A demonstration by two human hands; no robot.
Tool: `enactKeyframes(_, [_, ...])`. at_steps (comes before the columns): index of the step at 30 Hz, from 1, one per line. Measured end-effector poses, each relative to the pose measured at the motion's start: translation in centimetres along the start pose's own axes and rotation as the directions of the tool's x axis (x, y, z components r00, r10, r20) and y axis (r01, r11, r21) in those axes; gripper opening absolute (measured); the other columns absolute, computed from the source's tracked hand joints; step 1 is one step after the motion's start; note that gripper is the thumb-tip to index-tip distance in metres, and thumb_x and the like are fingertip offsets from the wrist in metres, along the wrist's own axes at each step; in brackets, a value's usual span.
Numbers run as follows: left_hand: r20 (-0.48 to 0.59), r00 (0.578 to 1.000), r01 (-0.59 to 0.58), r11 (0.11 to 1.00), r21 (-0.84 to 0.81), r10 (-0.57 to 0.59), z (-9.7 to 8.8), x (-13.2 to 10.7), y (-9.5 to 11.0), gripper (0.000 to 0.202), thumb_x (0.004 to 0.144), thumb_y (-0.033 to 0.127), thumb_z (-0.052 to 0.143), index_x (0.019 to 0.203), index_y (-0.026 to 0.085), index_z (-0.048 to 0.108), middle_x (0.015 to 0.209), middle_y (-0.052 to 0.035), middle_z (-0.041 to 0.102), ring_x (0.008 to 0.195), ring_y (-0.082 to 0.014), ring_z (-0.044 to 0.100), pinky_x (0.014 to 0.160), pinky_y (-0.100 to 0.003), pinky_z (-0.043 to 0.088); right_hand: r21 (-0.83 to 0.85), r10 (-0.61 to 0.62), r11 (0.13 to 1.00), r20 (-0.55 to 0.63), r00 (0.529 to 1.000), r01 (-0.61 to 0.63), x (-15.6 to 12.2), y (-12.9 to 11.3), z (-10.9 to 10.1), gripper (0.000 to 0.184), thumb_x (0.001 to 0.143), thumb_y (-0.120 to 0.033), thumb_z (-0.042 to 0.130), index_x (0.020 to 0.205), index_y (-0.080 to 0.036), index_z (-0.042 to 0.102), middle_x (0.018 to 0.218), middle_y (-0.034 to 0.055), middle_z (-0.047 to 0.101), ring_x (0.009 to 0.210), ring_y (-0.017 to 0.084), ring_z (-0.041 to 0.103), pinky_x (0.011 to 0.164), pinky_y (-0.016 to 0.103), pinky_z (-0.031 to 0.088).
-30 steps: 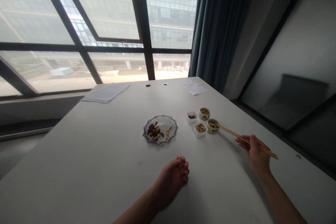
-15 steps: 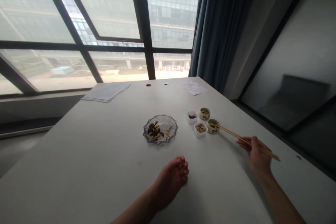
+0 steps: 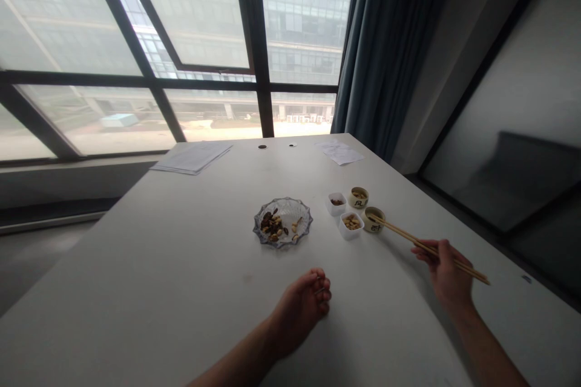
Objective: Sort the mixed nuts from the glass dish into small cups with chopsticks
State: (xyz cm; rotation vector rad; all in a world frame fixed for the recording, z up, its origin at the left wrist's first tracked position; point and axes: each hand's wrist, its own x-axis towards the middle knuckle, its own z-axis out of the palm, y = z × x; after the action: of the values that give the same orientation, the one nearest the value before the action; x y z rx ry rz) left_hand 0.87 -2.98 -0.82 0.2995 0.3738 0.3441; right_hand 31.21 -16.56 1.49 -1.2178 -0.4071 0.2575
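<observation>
My right hand point(image 3: 447, 272) grips a pair of wooden chopsticks point(image 3: 408, 238), their tips inside a round cream cup point(image 3: 374, 227) with a dark character on its side. Whatever lies at the tips is too small to make out. Behind that cup stands a matching cup point(image 3: 358, 200) holding pale pieces. Two square white containers stand to their left: one point(image 3: 336, 209) with dark bits, the nearer point(image 3: 351, 233) with nuts in shells. My left hand point(image 3: 303, 307) rests on the table with fingers curled. Beyond it, a scalloped glass plate point(image 3: 290, 203) bears mixed nuts and seeds point(image 3: 273, 225).
The white table point(image 3: 181, 266) reaches to the window. A stack of paper point(image 3: 194, 157) lies at its far left, a crumpled sheet point(image 3: 340, 152) at its far right. Two round holes point(image 3: 262, 147) mark the far edge. A dark curtain point(image 3: 376, 60) hangs behind.
The whole view has shifted slightly, so everything sits a little further right. The chopstick tips stay in the same cup, and my left hand keeps its place on the table.
</observation>
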Motion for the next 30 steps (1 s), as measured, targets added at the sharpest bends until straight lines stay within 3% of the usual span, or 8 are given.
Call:
enactKeyframes(4, [0.036,0.999,0.003,1.0,0.007,-0.004,0.0,0.0,0.0,0.009,0.086,0.02,0.063,0.093,0.017,0.057,0.082,-0.0013,0.06,0.065,-0.0106,0.056,0.062,-0.023,0.034,0.022,-0.039,0.999,0.057,0.998,0.038,-0.9,-0.8,1.5,0.042,0.082,-0.052,0.072,0.081,-0.01,0.072,0.069,0.0103,0.073,0.06,0.019,0.072,0.057,0.024,0.059])
enactKeyframes(7, [0.058,0.998,0.002,1.0,0.016,-0.002,-0.1,0.1,-0.1,0.009,0.085,0.019,0.062,0.092,0.016,0.058,0.083,-0.0015,0.061,0.066,-0.0106,0.056,0.062,-0.023,0.034,0.004,-0.067,0.998,0.191,0.979,0.068,-1.7,-1.9,3.9,0.037,0.087,-0.048,0.067,0.084,-0.011,0.073,0.073,0.0112,0.074,0.064,0.02,0.073,0.06,0.026,0.06])
enactKeyframes(13, [0.071,0.997,-0.017,0.999,0.03,0.015,-0.2,0.0,-0.2,0.011,0.083,0.021,0.064,0.091,0.017,0.058,0.083,-0.0019,0.061,0.067,-0.0111,0.056,0.063,-0.024,0.034,-0.013,-0.078,0.996,0.451,0.889,0.094,-3.0,-2.3,11.4,0.035,0.091,-0.047,0.063,0.087,-0.014,0.073,0.076,0.0103,0.075,0.066,0.023,0.074,0.061,0.032,0.062])
enactKeyframes(20, [0.074,0.997,-0.02,0.999,0.047,0.016,0.0,0.0,-0.3,0.015,0.08,0.022,0.064,0.092,0.017,0.056,0.083,-0.0023,0.06,0.067,-0.0118,0.055,0.063,-0.025,0.032,-0.098,0.049,0.995,0.573,0.818,0.009,-5.1,0.4,19.2,0.046,0.084,-0.059,0.065,0.078,-0.014,0.07,0.071,0.0108,0.074,0.065,0.025,0.075,0.059,0.032,0.063])
enactKeyframes(24, [0.063,0.998,-0.024,0.999,0.045,0.021,0.2,0.1,-0.4,0.016,0.079,0.023,0.064,0.091,0.017,0.056,0.083,-0.0023,0.059,0.067,-0.012,0.055,0.063,-0.025,0.031,-0.139,0.104,0.99,0.598,0.795,-0.026,-6.1,1.6,21.1,0.045,0.08,-0.06,0.068,0.076,-0.015,0.07,0.072,0.0094,0.074,0.064,0.026,0.074,0.058,0.033,0.063])
enactKeyframes(30, [0.045,0.999,-0.018,0.999,0.043,0.016,0.3,0.1,-0.5,0.017,0.077,0.022,0.064,0.091,0.017,0.056,0.082,-0.0026,0.06,0.067,-0.0125,0.054,0.063,-0.026,0.031,-0.169,0.148,0.984,0.576,0.804,-0.06,-6.4,3.1,21.5,0.046,0.076,-0.063,0.07,0.076,-0.016,0.07,0.075,0.0097,0.075,0.065,0.028,0.075,0.059,0.036,0.063])
